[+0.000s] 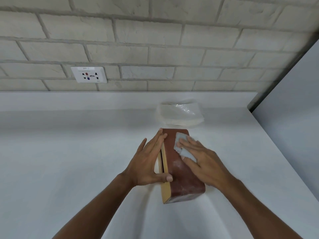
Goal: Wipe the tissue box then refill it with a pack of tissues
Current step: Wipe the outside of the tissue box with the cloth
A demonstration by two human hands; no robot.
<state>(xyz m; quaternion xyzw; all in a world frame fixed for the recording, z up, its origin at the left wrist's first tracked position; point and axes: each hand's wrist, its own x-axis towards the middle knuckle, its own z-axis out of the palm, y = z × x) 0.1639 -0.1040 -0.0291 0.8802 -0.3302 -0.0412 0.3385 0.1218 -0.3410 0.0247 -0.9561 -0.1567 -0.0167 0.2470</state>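
Left hand point(148, 163) lies flat against the brown tissue box point(183, 176), right hand point(205, 161) spread pressing a cloth point(188, 153); socket label point(86, 68) unreadable.

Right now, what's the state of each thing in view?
Reddish-brown tissue box: on its side on the white counter, slot face turned left.
Pale blue wiping cloth: pressed on the box's upper face.
Clear-wrapped pack of white tissues: behind the box, untouched.
Left hand: flat against the slot face, steadying.
Right hand: flat on the cloth.
White wall socket: nothing plugged in.
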